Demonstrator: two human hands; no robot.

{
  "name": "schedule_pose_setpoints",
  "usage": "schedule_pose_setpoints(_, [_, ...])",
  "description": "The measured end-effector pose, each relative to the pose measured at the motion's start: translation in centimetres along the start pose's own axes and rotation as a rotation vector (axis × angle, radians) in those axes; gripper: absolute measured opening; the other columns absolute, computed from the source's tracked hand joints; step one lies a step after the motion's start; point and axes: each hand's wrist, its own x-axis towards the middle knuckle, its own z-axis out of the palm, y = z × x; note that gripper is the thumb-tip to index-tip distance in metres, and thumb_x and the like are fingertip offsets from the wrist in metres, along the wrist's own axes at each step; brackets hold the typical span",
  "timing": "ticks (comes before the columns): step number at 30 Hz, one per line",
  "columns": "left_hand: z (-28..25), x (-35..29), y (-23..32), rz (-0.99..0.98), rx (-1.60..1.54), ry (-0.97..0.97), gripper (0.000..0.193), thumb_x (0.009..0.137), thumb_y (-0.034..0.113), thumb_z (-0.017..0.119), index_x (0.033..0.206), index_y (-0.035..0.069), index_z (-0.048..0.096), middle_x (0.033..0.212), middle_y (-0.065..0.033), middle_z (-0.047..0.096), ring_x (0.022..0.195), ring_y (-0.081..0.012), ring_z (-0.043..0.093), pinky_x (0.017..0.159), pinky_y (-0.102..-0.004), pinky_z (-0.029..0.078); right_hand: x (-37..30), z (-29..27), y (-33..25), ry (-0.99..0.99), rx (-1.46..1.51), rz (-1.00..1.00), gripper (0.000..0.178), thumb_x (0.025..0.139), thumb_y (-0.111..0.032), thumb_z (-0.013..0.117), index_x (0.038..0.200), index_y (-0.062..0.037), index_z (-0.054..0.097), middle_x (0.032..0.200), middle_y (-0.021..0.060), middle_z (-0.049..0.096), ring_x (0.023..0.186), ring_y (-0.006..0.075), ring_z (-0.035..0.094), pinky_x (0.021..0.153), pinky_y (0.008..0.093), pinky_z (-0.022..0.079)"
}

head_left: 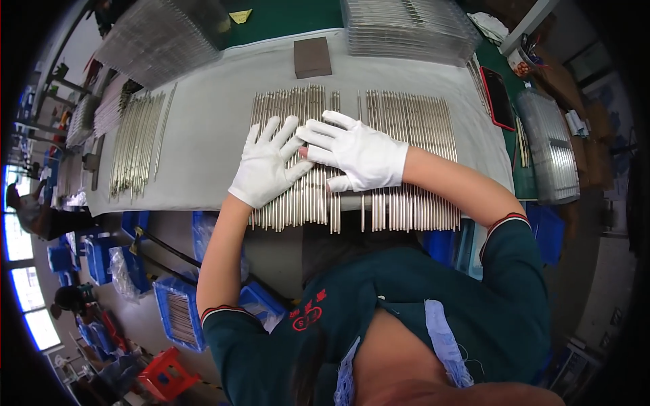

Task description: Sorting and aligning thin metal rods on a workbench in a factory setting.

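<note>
Thin silvery metal rods lie side by side on the white-covered table in two main groups, a left group (pixel 284 211) and a right group (pixel 420 128), with a few loose rods in the gap between. Their near ends stick out past the table's front edge. My left hand (pixel 265 166), in a white glove, rests flat on the left group with its fingers spread. My right hand (pixel 362 155), gloved too with bare fingertips showing, reaches left across the gap. Its outstretched fingers meet or overlap those of the left hand. Neither hand grips a rod.
A dark rectangular block (pixel 312 57) sits beyond the rods. Stacks of clear plastic trays (pixel 412 30) stand at the back. More rods (pixel 139 139) lie at the left. A red-edged phone (pixel 497 98) is at the right. Blue crates (pixel 179 312) stand below the table.
</note>
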Motion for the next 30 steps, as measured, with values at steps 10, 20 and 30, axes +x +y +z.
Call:
schedule_pose_setpoints(10, [-0.7,-3.8,-5.1,-0.225,0.120,-0.187,0.069,0.096,0.064,0.048,0.148,0.018,0.052,0.159,-0.0130,0.038,0.146,-0.0365,0.033,0.120,-0.0577,0.022,7.1,4.4,-0.3,-0.007,0.057,-0.025,0.068,0.092,-0.051,0.058,0.142,-0.0042,0.053,0.153,0.0199,0.043,0.145,0.0362,0.037,0.121,0.0541,0.023])
schedule_pose_setpoints(20, [-0.1,-5.8,-7.4,-0.388,0.127,-0.098,0.071,0.097,0.060,0.051,0.152,0.015,0.046,0.156,-0.0169,0.042,0.144,-0.0313,0.038,0.119,-0.0524,0.026,10.4,5.6,-0.3,0.080,0.097,-0.033,0.059,0.091,-0.047,0.058,0.134,-0.0067,0.061,0.147,0.0179,0.052,0.139,0.0335,0.045,0.119,0.0503,0.028])
schedule_pose_setpoints(30, [0.2,-5.6,-6.8,-0.381,0.140,0.054,0.065,0.098,0.059,0.052,0.145,0.014,0.055,0.144,-0.0189,0.055,0.133,-0.0371,0.049,0.113,-0.0493,0.036,1.7,3.0,0.2,-0.050,-0.001,0.032,0.064,0.096,-0.051,0.053,0.142,-0.0072,0.055,0.155,0.0198,0.044,0.146,0.0331,0.038,0.123,0.0500,0.021])
